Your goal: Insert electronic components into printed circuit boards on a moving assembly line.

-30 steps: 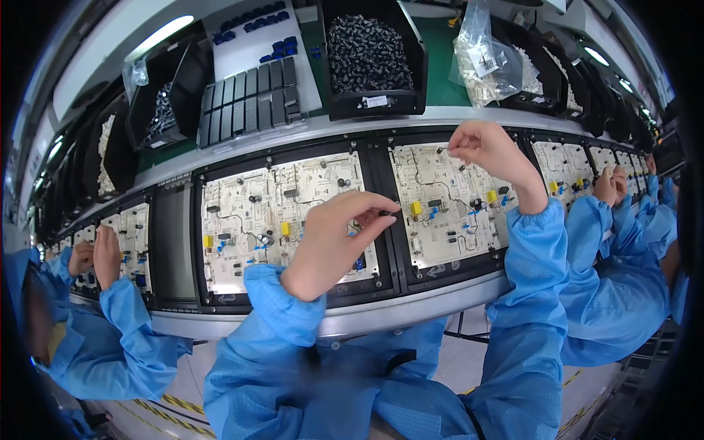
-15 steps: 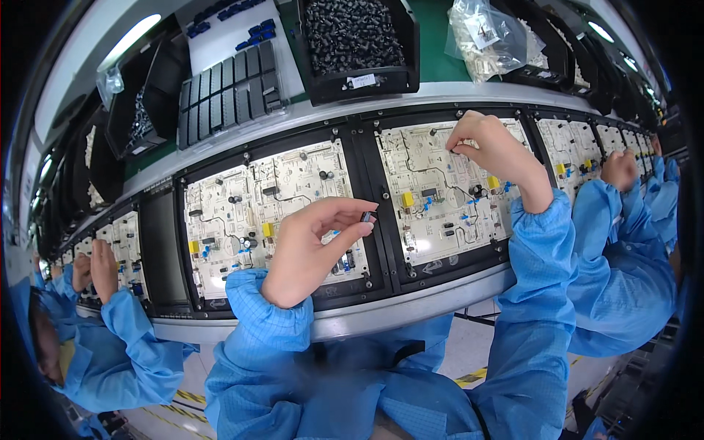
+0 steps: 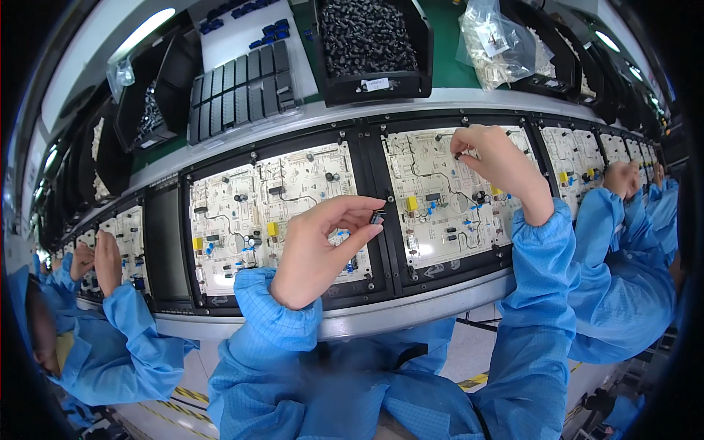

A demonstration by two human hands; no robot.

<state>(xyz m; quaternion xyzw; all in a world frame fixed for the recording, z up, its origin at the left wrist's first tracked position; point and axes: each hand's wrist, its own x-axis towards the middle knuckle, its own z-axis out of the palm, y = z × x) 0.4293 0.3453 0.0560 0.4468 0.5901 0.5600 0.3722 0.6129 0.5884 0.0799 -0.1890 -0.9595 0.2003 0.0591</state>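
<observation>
My left hand is closed in a pinch, thumb and fingertips holding a small dark cylindrical capacitor. It hovers above the frame bar between two boards; whether more parts sit in the palm is hidden. Over the upper part of the right-hand circuit board, my right hand pinches a small black component, close to the board's surface. Its exact kind is too small to tell. The left-hand circuit board lies partly under my left hand, carrying yellow blocks, blue discs and black cylinders.
A black bin heaped with dark capacitors stands behind the boards. Left of it lies a tray of black rectangular parts; a clear bag of pale parts sits to the right. Co-workers' hands work along the line on both sides.
The whole view has shifted slightly. My right fingers have changed their pinch a little, and the black component shows more plainly. The capacitor in my left fingertips has turned slightly.
</observation>
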